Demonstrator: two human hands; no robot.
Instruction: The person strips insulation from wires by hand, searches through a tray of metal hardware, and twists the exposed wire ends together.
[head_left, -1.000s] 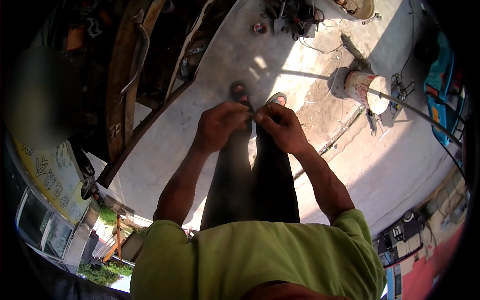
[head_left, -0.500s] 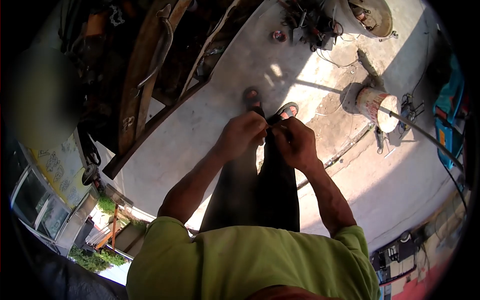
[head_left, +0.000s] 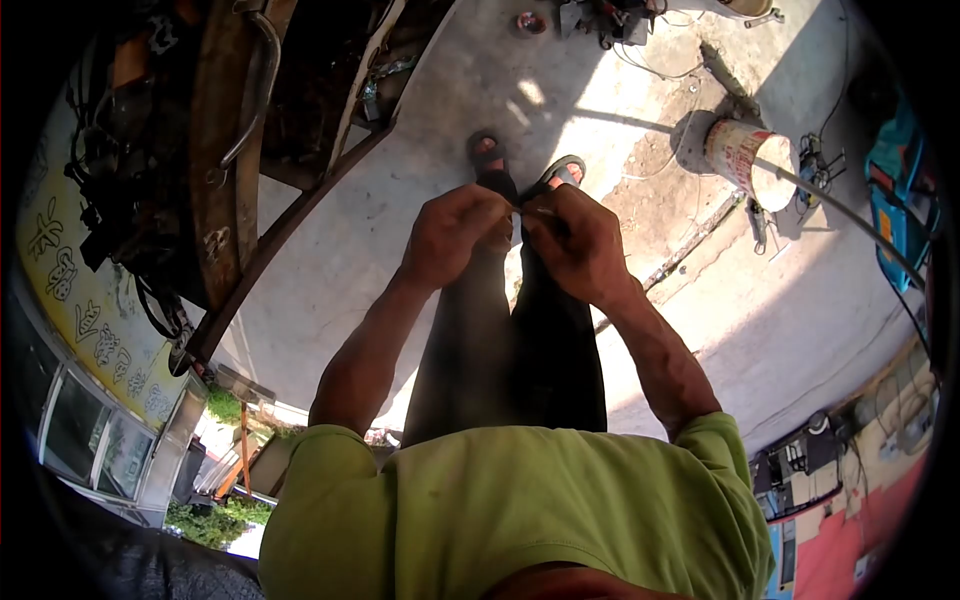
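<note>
My left hand [head_left: 450,236] and my right hand [head_left: 577,243] meet in front of my dark trousers [head_left: 480,370], fingertips nearly touching. Both are closed in a pinch. Between the fingertips shows something thin and small that I cannot make out. Just beyond the hands are my feet in dark sandals, the left sandal [head_left: 486,148] in shade and the right sandal [head_left: 566,166] partly in sunlight.
A rusty metal frame [head_left: 225,150] with a curved bar stands at the left. On the concrete floor at the right are a stained bucket [head_left: 738,155], a long pole [head_left: 850,218] and cables. Tools [head_left: 610,20] lie at the top, and a blue object [head_left: 897,225] at the far right.
The view has shifted. My hands stay together, the fingers having moved slightly against each other; the left fingers now point more toward the right hand.
</note>
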